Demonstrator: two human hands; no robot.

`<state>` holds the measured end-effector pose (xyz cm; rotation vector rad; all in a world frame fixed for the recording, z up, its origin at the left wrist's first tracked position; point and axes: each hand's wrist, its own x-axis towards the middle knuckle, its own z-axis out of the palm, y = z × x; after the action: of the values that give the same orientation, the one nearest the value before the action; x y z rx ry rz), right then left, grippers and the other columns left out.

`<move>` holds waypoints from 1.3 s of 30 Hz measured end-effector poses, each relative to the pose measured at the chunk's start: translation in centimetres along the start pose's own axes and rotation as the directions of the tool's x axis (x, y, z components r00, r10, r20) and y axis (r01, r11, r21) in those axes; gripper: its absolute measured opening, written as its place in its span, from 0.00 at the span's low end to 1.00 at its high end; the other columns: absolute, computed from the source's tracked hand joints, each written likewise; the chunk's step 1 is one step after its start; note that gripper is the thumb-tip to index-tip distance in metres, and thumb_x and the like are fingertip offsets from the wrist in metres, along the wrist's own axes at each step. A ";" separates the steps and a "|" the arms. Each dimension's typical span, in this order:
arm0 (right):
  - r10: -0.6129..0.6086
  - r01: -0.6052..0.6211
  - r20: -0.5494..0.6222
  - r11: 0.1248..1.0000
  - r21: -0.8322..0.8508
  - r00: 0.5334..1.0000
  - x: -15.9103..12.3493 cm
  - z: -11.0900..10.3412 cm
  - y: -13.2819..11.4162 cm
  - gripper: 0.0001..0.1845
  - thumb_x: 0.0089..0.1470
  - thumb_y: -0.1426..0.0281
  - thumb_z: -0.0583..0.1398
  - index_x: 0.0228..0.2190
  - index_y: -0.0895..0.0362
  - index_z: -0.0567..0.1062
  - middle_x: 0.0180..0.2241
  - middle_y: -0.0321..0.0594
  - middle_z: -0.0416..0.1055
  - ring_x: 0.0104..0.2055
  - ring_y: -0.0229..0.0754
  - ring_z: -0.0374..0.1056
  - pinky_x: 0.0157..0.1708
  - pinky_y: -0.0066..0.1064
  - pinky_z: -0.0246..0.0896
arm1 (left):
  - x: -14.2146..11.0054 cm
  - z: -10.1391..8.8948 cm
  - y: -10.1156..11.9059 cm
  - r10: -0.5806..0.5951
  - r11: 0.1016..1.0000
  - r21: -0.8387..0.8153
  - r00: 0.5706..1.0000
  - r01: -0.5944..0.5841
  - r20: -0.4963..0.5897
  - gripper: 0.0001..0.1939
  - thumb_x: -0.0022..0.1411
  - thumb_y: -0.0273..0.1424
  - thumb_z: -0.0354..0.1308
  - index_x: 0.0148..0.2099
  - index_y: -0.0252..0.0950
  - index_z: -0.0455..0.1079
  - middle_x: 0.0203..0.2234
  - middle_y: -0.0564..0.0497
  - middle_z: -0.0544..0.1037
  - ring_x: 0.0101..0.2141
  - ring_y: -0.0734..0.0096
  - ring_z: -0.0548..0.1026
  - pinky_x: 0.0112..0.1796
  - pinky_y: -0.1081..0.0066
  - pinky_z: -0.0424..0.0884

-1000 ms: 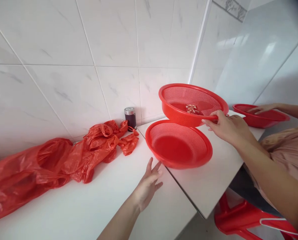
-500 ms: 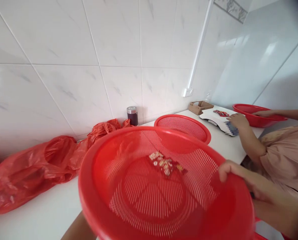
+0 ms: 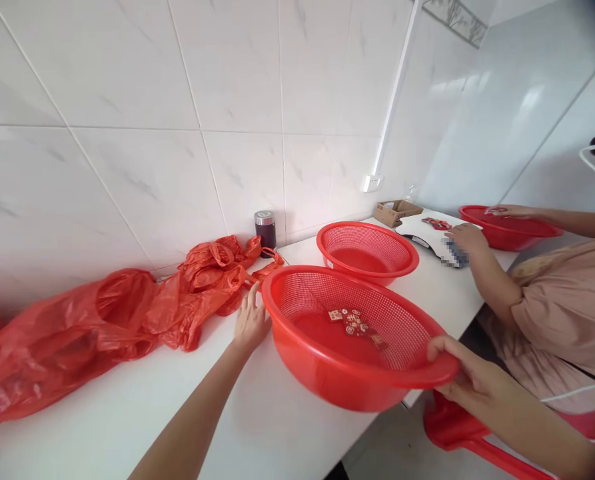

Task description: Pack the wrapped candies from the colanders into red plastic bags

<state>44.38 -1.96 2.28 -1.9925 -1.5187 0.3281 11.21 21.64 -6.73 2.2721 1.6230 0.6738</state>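
Note:
Both my hands hold a large red mesh basket (image 3: 327, 377) that sits at the front edge of the white counter (image 3: 127, 413). My left hand (image 3: 251, 321) is against its left rim, fingers pressed to the outer wall. The fingers of my right hand (image 3: 460, 373) curl over the right rim, which juts past the counter edge. A few small red packets with gold print (image 3: 357, 323) lie in the basket's bottom.
A second red basket (image 3: 407, 260) stands behind mine. Crumpled red plastic bags (image 3: 102, 320) lie along the tiled wall at left, beside a dark jar (image 3: 265, 230). A co-worker at right has hands at a white scale (image 3: 420, 230) and a third red basket (image 3: 512, 235). A cardboard box (image 3: 396, 212) sits by the wall and a red stool (image 3: 457, 430) below.
My right hand carried the basket from above the other basket towards me and down to the counter's front edge. My left hand went from open on the counter to the basket's left rim.

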 end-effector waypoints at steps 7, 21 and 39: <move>0.103 -0.103 0.004 0.995 0.006 0.995 0.5 6.3 -0.6 0.19 0.53 0.50 0.56 0.41 0.48 0.68 0.29 0.36 0.74 0.26 0.46 0.70 0.30 0.36 0.64 | 2.3 1.1 1.1 0.065 0.994 0.078 0.993 -0.074 0.103 0.19 0.65 0.36 0.55 0.56 0.37 0.68 0.58 0.42 0.68 0.59 0.52 0.62 0.56 0.45 0.60; -0.248 0.117 0.171 0.828 0.549 0.953 -1.0 17.9 -8.1 0.30 0.59 0.57 0.56 0.60 0.50 0.56 0.49 0.47 0.68 0.43 0.44 0.71 0.40 0.36 0.69 | -22.6 -3.7 -2.3 -0.210 0.967 -0.129 0.975 0.218 0.069 0.18 0.61 0.45 0.54 0.46 0.46 0.78 0.53 0.47 0.75 0.58 0.49 0.67 0.53 0.53 0.68; -0.380 0.040 0.268 0.637 0.769 0.885 0.3 21.5 -15.4 0.13 0.57 0.59 0.58 0.32 0.56 0.66 0.28 0.36 0.68 0.30 0.37 0.66 0.30 0.28 0.61 | -22.7 -8.1 -4.2 -0.559 0.809 -0.381 0.788 0.448 -0.258 0.21 0.59 0.50 0.48 0.25 0.40 0.67 0.21 0.49 0.71 0.26 0.59 0.70 0.29 0.64 0.65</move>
<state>20.90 7.51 -5.45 -1.0889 -1.4861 1.1353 -2.39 1.36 -6.65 1.4442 2.0166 1.1383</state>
